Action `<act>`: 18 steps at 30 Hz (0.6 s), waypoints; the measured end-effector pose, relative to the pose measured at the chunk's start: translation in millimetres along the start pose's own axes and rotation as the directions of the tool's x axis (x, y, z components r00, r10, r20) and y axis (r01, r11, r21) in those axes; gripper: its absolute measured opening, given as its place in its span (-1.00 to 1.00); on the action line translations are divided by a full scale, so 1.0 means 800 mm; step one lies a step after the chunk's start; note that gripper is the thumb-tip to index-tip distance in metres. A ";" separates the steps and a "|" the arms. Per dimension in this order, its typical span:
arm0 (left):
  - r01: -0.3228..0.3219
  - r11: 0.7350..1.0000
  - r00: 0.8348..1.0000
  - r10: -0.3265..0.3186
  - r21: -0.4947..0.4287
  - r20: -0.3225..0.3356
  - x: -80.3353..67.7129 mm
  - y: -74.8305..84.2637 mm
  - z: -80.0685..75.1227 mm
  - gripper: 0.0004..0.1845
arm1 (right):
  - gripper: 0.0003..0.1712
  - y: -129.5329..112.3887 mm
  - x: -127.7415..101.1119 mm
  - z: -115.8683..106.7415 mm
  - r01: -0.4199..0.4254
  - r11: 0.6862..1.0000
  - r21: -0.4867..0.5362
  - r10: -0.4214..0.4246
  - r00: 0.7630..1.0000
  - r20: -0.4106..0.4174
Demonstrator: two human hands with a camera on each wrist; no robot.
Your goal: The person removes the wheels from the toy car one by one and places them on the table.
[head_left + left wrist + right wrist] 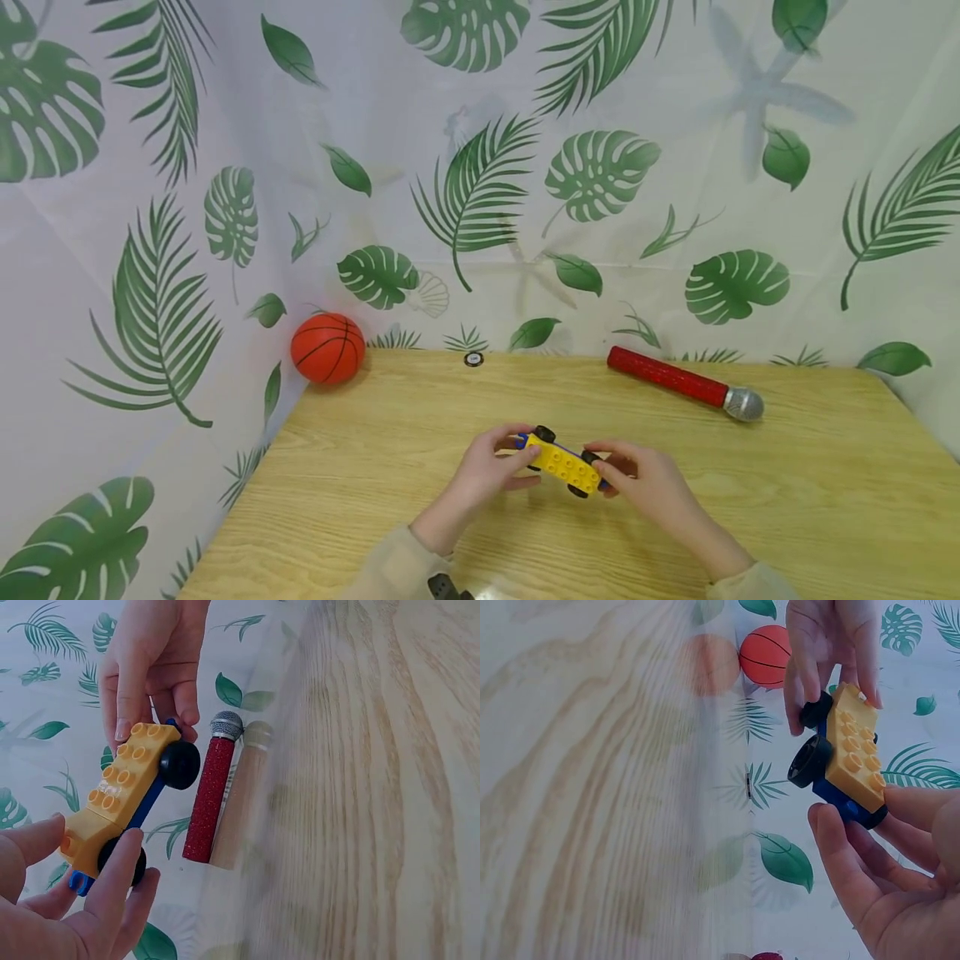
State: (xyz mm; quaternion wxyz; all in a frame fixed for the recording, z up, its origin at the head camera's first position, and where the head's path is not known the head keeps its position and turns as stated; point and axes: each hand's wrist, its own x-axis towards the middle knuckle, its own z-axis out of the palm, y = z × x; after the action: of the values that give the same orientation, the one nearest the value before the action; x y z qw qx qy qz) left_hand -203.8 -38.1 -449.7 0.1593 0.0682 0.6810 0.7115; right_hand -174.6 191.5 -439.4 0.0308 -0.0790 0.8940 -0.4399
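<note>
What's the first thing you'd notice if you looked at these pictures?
Right in the middle, the left hand and the right hand hold a yellow and blue toy car with black wheels, one hand at each end, over the wooden table. At the table's far left corner sits an orange basketball, and a red glittery microphone lies at the far right. Behind them hangs a cloth with green leaves.

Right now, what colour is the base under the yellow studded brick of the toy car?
Blue; the base shows best in the right wrist view.
</note>
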 end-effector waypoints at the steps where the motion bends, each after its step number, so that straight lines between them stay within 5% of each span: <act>1: -0.002 1.000 1.000 0.002 -0.006 0.004 0.000 0.001 0.000 -0.58 | -0.62 -0.001 0.001 0.000 0.008 1.000 0.002 -0.008 1.000 0.000; 18: 0.065 0.993 0.994 -0.056 -0.100 0.093 0.002 0.000 -0.002 -0.56 | -0.57 -0.002 0.003 0.004 0.042 0.999 -0.034 -0.042 0.999 0.005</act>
State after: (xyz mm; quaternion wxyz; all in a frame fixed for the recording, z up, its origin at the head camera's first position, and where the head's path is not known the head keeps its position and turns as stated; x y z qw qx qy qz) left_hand -205.8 -39.5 -449.6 0.2146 0.0714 0.6375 0.7365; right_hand -176.1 187.9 -440.3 0.0219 -0.0993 0.8995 -0.4249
